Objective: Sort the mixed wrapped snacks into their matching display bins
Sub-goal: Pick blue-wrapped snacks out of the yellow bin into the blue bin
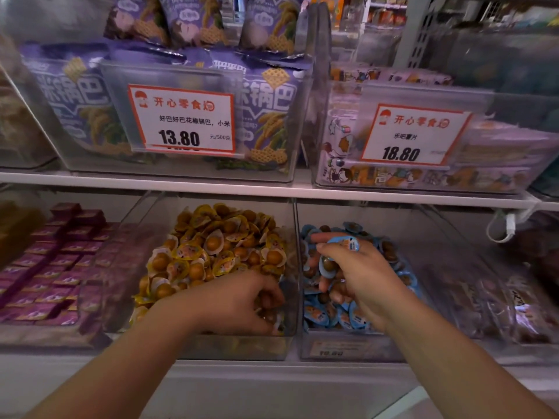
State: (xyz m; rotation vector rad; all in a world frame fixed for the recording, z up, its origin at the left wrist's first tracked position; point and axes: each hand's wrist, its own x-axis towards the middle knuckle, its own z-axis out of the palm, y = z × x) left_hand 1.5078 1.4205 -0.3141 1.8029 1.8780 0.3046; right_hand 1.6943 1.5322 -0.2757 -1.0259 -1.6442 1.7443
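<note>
While your right hand (pixel 352 273) hangs over the blue bin (pixel 357 343), its fingers are curled round a clutch of blue-wrapped snacks (pixel 344 244), one pinched at the top. Your left hand (pixel 242 300) digs into the front right corner of the yellow bin (pixel 230 347), fingers curled among the yellow-wrapped snacks (pixel 217 246); whether they hold one, you cannot tell. These packs look light, with thin, slick flanges round a hard dome. Pinch each by its dome, not the rim.
</note>
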